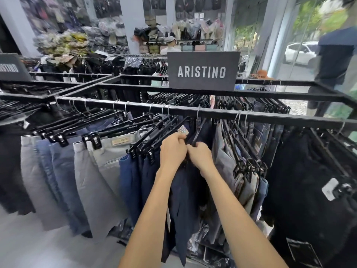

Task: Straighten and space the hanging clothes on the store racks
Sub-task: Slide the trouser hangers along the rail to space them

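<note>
At the rail (212, 113), my left hand (172, 149) and right hand (200, 154) both pinch the navy trousers (183, 200) at their waist; soft, light cloth, so I'd grip the stiff hanger (197, 130).

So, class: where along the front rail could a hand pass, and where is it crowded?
The front rail is bare between the grey-denim bunch and the black garments. A shorter gap sits between that bunch and the held navy trousers. Crowded: the blue trousers beside the left hand, and the grey-denim bunch by the right hand.
</note>
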